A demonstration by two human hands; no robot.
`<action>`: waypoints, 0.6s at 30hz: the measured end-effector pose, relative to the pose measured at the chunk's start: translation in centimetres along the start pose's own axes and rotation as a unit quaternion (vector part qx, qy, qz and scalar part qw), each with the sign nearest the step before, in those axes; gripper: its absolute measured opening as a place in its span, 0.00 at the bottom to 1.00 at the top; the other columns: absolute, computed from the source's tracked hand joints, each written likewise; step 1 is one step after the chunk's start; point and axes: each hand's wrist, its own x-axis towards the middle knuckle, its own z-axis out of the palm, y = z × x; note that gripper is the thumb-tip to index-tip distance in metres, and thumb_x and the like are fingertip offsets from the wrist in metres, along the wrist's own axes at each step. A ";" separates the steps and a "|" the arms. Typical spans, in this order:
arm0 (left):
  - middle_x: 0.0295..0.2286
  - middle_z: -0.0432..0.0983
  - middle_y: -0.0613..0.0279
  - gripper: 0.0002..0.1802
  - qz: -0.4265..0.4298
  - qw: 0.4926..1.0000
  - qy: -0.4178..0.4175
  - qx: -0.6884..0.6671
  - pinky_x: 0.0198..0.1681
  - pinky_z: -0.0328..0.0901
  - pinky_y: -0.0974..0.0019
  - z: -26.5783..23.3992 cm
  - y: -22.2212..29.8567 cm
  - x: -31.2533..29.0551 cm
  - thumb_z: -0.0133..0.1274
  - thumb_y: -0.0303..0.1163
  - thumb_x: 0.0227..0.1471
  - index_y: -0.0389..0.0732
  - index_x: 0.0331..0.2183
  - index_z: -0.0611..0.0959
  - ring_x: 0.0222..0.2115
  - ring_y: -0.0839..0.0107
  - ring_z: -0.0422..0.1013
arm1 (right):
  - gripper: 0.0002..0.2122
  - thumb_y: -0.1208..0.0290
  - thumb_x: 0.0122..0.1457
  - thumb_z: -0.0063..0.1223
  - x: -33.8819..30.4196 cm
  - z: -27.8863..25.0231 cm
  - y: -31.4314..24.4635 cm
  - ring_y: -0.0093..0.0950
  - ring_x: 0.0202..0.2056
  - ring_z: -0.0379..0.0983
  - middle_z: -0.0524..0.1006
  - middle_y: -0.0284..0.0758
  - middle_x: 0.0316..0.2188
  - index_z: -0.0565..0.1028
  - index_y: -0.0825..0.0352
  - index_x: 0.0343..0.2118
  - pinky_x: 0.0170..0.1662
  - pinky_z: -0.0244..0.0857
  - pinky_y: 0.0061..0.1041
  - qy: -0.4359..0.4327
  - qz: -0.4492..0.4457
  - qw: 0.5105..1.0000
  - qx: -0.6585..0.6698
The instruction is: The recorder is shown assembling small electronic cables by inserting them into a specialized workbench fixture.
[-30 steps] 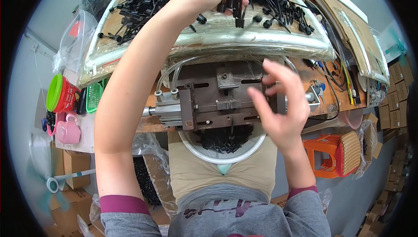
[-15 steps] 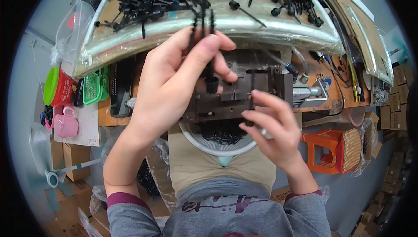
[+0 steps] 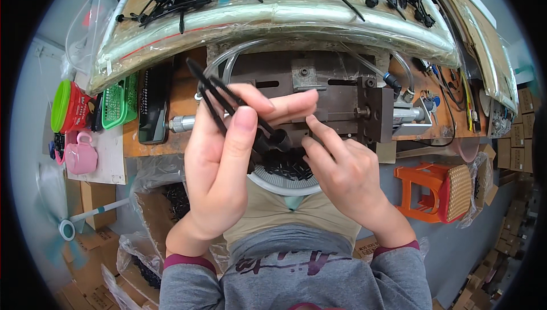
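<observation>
My left hand (image 3: 219,162) is closed around several black mascara wands (image 3: 215,94). Their thin brush ends point up and left, while the round caps show below the fingers. My right hand (image 3: 350,173) is close by on the right, fingers bent together near the left fingertips. Whatever lies between its fingers is hidden. Both hands are over the front of a dark metal fixture (image 3: 339,98) with slots and a small bracket. Under them sits a grey-white perforated basket (image 3: 285,186) of small black parts.
A plastic-wrapped tray (image 3: 273,13) bearing a heap of black wands spans the back. An air cylinder (image 3: 407,114) with hoses stands right of the fixture. To the left are a phone (image 3: 154,110), a green basket (image 3: 119,105) and a pink cup (image 3: 81,156). An orange stool (image 3: 424,187) stands right.
My left hand has come down toward me, tilting the wands to the left. My right hand has moved slightly up and left, and the wand seen at its fingers is no longer visible.
</observation>
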 end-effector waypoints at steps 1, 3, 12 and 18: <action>0.50 0.74 0.32 0.10 0.001 0.999 -0.013 -0.050 0.60 0.63 0.56 -0.3 -0.3 -0.3 0.32 0.29 0.70 0.34 0.47 0.66 0.53 0.55 0.72 | 0.15 0.76 0.45 0.59 0.2 -0.2 0.1 0.27 0.25 0.77 0.79 0.44 0.47 0.78 0.69 0.39 0.29 0.71 0.23 0.001 -0.004 1.000 0.015; 0.51 0.73 0.35 0.11 -0.033 0.998 -0.007 -0.046 0.61 0.62 0.57 0.2 -0.5 -1.0 0.33 0.28 0.70 0.33 0.47 0.66 0.54 0.57 0.71 | 0.17 0.77 0.43 0.60 0.3 -0.3 -0.2 0.28 0.27 0.78 0.79 0.43 0.44 0.79 0.71 0.41 0.30 0.73 0.23 0.107 -0.022 0.988 0.113; 0.50 0.75 0.38 0.21 -0.107 0.991 -0.027 0.079 0.50 0.72 0.62 0.5 -1.1 -1.8 0.32 0.32 0.71 0.28 0.58 0.62 0.48 0.61 0.75 | 0.16 0.83 0.40 0.66 -0.9 -1.9 -0.2 0.35 0.36 0.81 0.77 0.49 0.45 0.79 0.74 0.36 0.35 0.76 0.27 0.155 -0.031 0.969 0.191; 0.23 0.66 0.66 0.16 -0.136 0.990 -0.005 -0.037 0.19 0.54 0.78 -0.1 -0.6 -2.0 0.38 0.36 0.71 0.33 0.50 0.69 0.19 0.83 0.56 | 0.11 0.79 0.46 0.61 -1.3 0.3 -0.1 0.33 0.32 0.79 0.77 0.48 0.51 0.76 0.70 0.34 0.35 0.74 0.27 0.030 0.015 0.996 0.085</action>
